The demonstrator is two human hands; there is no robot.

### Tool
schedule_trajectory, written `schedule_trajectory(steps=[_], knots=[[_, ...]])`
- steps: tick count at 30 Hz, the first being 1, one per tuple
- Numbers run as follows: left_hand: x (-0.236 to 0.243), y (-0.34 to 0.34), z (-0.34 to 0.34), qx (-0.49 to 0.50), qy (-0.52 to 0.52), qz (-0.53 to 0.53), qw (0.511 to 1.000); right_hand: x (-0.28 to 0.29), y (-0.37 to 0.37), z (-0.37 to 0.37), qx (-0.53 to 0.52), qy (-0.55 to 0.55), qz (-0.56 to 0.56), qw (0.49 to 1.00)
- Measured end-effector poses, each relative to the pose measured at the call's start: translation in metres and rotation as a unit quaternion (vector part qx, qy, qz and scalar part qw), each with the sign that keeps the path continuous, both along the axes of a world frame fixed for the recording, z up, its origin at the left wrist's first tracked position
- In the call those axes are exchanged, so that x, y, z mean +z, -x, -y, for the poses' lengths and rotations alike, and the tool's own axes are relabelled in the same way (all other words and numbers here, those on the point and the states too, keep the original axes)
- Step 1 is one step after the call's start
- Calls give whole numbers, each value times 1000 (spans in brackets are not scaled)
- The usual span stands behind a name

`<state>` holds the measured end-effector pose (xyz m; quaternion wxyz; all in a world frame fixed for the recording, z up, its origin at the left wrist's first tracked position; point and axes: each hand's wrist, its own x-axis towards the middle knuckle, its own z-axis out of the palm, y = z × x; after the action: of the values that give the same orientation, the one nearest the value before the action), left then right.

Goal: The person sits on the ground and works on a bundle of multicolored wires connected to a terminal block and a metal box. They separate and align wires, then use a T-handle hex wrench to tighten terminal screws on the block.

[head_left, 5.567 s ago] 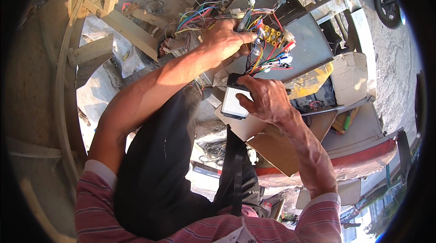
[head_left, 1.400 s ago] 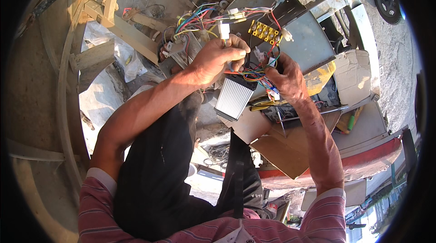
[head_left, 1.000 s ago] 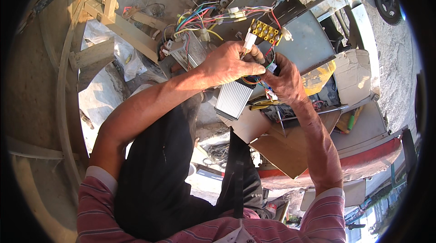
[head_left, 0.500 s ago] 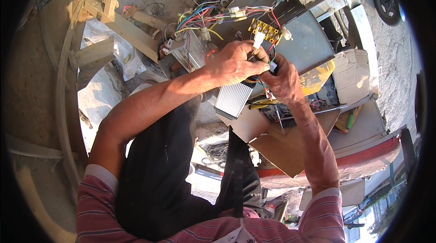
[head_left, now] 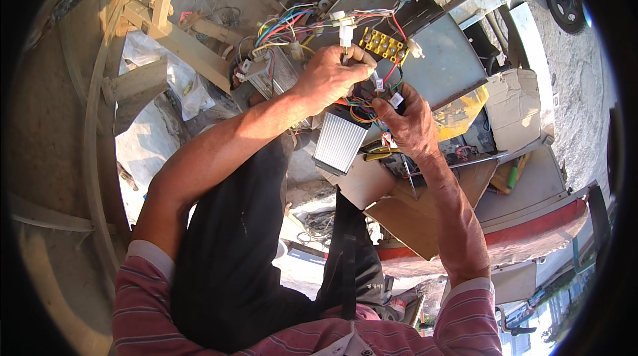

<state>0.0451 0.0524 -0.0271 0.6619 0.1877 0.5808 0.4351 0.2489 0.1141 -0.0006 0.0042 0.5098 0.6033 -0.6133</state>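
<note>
Largest item in the work area: blue-grey metal panel (head_left: 445, 57), sloping behind the hands. Flat brown cardboard (head_left: 415, 226) lies below it, partly under the right forearm. A bundle of coloured wires (head_left: 292, 23) runs across above the left hand (head_left: 337, 77). Left grip is narrow, holding a white connector by its leads, connector upward. Right hand (head_left: 413, 123): grip closed, thumb and fingers around a dark connector with a white label. Ribbed silver box (head_left: 340, 143) lies tilted just below both hands, its wires gathered at the upper end. Yellow terminal block (head_left: 383, 45) sits above the gap between the hands. Smaller: white connector (head_left: 345, 35), to the block's left; dark connector (head_left: 397, 101); small white-labelled piece (head_left: 379, 84), between the hands.
</note>
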Motion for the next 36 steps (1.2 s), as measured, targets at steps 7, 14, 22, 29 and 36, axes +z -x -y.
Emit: schedule_trajectory(steps=[7, 14, 22, 29, 36], knots=[[15, -5, -12, -135, -89, -94, 982, -5, -3, 4, 70, -91, -19, 993], [20, -14, -13, -142, -109, -172, 969, -1, -4, 2, 109, -95, -42, 989], [16, -16, -13, -80, -96, -230, 965, 2, 0, -5, 159, -121, -35, 979], [-1, -4, -6, 3, -87, -219, 972, 0, -2, 0, 127, -103, -17, 986], [-7, 2, -1, 52, 9, -8, 999, -5, -2, 5, 93, -106, -45, 989]])
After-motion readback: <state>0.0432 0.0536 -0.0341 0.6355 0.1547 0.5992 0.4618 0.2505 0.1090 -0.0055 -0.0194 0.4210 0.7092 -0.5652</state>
